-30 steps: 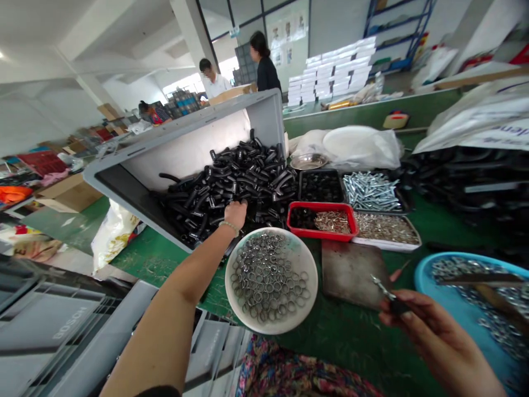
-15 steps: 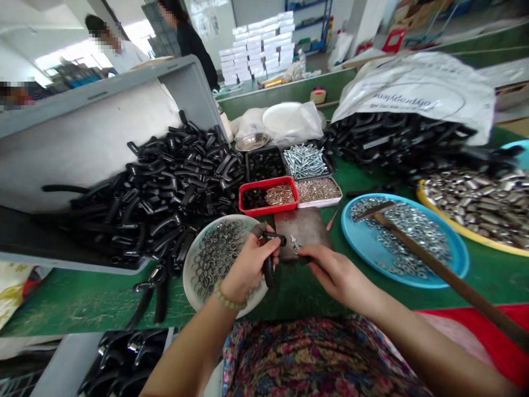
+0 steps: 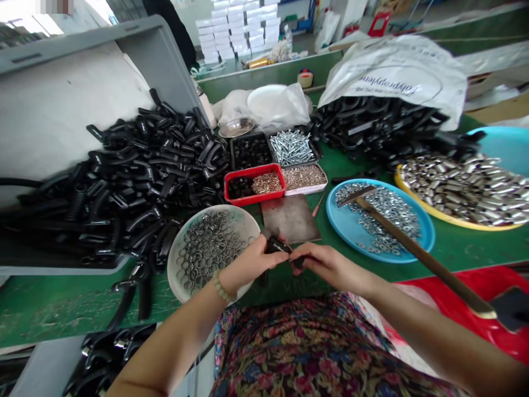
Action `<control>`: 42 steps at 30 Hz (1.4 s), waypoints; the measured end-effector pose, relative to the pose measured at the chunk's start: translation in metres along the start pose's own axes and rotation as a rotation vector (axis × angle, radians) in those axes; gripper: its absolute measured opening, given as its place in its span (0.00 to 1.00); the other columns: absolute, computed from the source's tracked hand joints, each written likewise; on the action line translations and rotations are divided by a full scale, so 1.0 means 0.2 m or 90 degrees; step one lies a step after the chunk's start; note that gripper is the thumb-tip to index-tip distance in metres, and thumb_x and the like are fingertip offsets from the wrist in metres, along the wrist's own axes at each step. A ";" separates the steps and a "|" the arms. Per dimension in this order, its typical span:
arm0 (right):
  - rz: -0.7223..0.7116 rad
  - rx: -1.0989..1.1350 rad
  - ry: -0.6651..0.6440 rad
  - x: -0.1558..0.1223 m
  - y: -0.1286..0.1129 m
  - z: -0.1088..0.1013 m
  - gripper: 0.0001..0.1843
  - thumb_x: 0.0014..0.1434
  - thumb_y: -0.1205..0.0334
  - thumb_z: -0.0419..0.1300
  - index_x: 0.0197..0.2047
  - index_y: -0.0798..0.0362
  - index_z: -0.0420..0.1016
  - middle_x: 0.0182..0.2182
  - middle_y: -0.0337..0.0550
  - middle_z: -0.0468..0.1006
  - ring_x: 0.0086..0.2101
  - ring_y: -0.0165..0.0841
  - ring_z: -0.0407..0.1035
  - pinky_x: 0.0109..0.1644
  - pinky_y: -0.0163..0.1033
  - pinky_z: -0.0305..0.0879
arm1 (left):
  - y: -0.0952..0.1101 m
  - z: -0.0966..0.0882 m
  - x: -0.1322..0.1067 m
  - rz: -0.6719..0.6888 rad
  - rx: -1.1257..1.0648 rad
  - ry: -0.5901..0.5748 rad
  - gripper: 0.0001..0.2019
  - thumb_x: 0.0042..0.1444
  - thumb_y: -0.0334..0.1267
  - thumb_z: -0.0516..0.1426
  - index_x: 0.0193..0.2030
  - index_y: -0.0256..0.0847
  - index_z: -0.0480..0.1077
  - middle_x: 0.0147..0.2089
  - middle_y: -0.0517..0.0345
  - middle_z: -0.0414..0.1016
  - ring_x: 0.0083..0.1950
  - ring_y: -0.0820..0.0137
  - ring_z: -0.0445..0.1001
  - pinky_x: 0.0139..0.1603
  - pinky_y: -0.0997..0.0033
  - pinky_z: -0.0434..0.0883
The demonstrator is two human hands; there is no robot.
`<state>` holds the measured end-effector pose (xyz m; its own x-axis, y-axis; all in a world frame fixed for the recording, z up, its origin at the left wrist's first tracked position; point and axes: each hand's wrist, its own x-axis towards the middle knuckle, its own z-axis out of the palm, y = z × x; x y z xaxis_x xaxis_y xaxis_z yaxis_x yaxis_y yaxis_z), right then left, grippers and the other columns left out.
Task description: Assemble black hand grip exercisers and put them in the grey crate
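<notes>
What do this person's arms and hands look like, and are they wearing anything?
Both arms are bare, no sleeves or gloves. The left hand has a pale beaded bracelet at its wrist; the right hand wears nothing. A floral-print garment shows below them.

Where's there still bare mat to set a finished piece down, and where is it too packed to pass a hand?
Bare green mat lies left of the black clamp beside the white bowl, and a strip runs between the blue tray and yellow tray. Crowded: the black clamp pile and the red tray with its neighbours behind the steel plate.
</notes>
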<state>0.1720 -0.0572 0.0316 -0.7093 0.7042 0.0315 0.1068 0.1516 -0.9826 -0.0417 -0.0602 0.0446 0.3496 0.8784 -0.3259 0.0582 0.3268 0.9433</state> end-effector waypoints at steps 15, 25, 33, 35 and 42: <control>0.099 0.485 0.090 0.10 0.03 0.06 0.22 0.56 0.54 0.63 0.46 0.51 0.55 0.31 0.39 0.77 0.29 0.30 0.76 0.33 0.36 0.70 | -0.01 0.13 0.04 0.092 -0.158 0.059 0.20 0.50 0.37 0.60 0.48 0.42 0.58 0.28 0.67 0.70 0.27 0.74 0.71 0.32 0.72 0.69; 0.129 0.040 0.048 0.32 -0.03 -0.19 0.15 0.60 0.50 0.56 0.42 0.53 0.63 0.29 0.41 0.76 0.28 0.33 0.74 0.31 0.39 0.69 | -0.01 -0.06 0.12 0.134 0.216 0.097 0.26 0.59 0.42 0.53 0.63 0.36 0.55 0.51 0.48 0.69 0.54 0.64 0.66 0.57 0.62 0.64; 0.077 -0.881 0.008 1.07 0.04 -0.45 0.09 0.57 0.70 0.56 0.37 0.59 0.78 0.41 0.58 0.77 0.48 0.45 0.65 0.50 0.47 0.56 | -0.04 -0.01 0.39 0.342 0.930 0.016 0.24 0.54 0.41 0.56 0.57 0.35 0.66 0.54 0.43 0.69 0.57 0.56 0.64 0.65 0.51 0.51; 0.070 -0.904 -0.014 1.11 0.07 -0.45 0.09 0.56 0.71 0.56 0.36 0.59 0.78 0.39 0.58 0.78 0.47 0.45 0.66 0.50 0.48 0.54 | -0.08 0.01 0.41 0.396 0.966 0.002 0.21 0.54 0.41 0.56 0.55 0.35 0.68 0.59 0.44 0.65 0.58 0.57 0.63 0.67 0.50 0.47; 0.030 -0.862 0.037 1.07 0.08 -0.49 0.12 0.62 0.66 0.51 0.43 0.58 0.74 0.39 0.57 0.78 0.46 0.46 0.66 0.52 0.51 0.51 | -0.11 0.01 0.41 0.357 0.928 0.041 0.13 0.57 0.38 0.54 0.48 0.41 0.72 0.59 0.50 0.66 0.59 0.60 0.63 0.68 0.47 0.43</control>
<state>0.0892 0.1643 0.0405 -0.6593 0.7506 0.0438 0.7499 0.6606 -0.0342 -0.0123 0.0040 -0.0038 0.5990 0.7933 0.1088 0.7744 -0.6085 0.1733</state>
